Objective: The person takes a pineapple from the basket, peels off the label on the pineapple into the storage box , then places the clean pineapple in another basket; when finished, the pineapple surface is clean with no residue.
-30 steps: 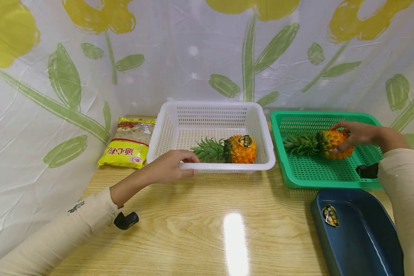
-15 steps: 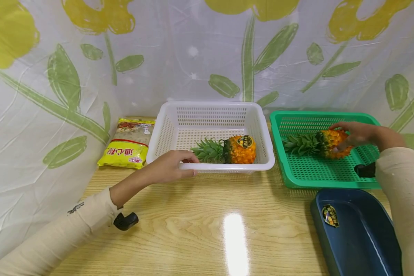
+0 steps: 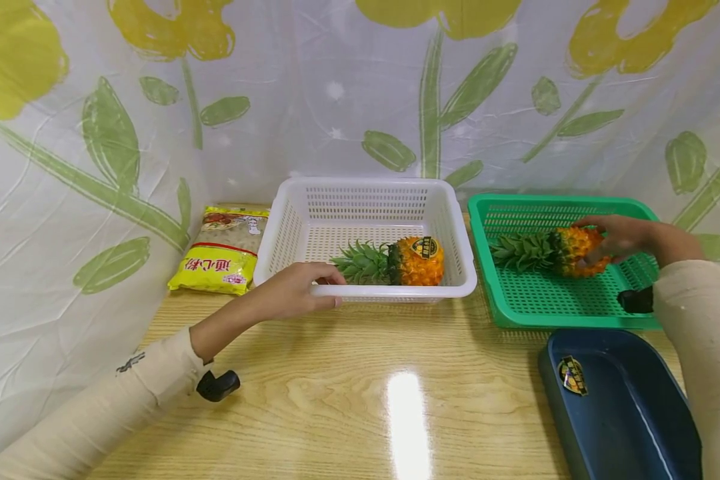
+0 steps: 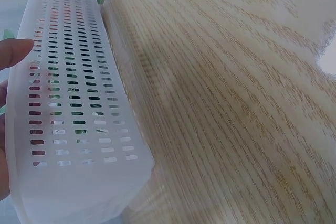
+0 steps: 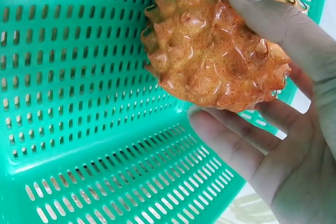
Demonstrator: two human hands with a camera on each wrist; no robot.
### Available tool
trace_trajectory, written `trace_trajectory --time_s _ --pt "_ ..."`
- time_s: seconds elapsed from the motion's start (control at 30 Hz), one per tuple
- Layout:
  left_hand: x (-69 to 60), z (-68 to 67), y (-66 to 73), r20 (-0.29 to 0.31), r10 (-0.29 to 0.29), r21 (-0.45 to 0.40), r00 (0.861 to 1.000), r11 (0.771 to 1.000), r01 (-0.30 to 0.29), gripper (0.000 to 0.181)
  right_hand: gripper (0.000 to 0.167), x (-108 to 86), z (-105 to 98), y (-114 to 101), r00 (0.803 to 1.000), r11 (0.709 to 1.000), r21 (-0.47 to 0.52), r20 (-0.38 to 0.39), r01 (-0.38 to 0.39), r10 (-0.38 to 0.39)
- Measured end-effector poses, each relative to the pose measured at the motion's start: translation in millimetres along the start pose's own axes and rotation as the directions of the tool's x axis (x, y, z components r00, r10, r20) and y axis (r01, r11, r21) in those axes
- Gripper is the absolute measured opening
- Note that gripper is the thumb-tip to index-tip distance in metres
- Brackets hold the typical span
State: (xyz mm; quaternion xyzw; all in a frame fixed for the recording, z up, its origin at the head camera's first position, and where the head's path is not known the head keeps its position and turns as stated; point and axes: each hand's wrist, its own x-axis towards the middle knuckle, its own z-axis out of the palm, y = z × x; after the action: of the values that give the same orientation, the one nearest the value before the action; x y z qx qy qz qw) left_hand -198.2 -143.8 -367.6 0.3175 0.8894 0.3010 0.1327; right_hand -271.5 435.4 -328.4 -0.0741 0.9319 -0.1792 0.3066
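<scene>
My left hand (image 3: 297,291) pinches the front rim of the white plastic basket (image 3: 294,220), thumb outside and fingers over the inner side. Inside that basket a pineapple (image 3: 417,263) with a dark label lies on its side, leaves to the left. Over in the green basket (image 3: 498,300), my right hand (image 3: 621,239) grips a second pineapple (image 3: 567,250) by its orange body. The right wrist view shows the thumb on top of this pineapple (image 5: 215,45) and the fingers along its end and underside. Slotted basket wall (image 4: 79,93) fills the left wrist view's left side.
A yellow bag (image 3: 219,250) with printed characters lies left of the white basket. In front of the green basket, a dark blue tray (image 3: 621,400) has a black-and-gold label (image 3: 573,375) on it. Wooden table (image 3: 312,400) extends in front; a flowered curtain (image 3: 312,113) hangs behind.
</scene>
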Motion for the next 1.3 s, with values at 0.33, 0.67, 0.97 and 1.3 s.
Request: trace_trajectory --time_s 0.33,0.67,0.97,1.3 --pt "0.4 0.0 -0.9 -0.009 0.020 0.004 1.000 1.000 -0.020 0.021 0.097 -4.2 -0.8 1.1 1.000 1.000 0.030 0.012 0.005 -0.005" --pt "-1.1 -2.0 2.4 0.014 0.007 -0.020 1.000 1.000 -0.007 0.022 0.089 -11.7 -2.4 0.4 0.988 0.998 -0.032 -0.144 0.056 -0.060" --pt "-7.3 -5.8 0.0 -0.009 -0.016 -0.072 1.000 0.997 0.015 0.032 0.077 -18.4 -10.1 -15.1 0.967 0.994 -0.067 -0.235 0.087 -0.101" --pt "-19.9 -14.4 -4.6 -0.131 -0.046 -0.087 0.990 0.996 0.035 0.041 0.069 -25.9 -13.4 -63.7 0.954 0.982 -0.029 -0.233 0.186 -0.188"
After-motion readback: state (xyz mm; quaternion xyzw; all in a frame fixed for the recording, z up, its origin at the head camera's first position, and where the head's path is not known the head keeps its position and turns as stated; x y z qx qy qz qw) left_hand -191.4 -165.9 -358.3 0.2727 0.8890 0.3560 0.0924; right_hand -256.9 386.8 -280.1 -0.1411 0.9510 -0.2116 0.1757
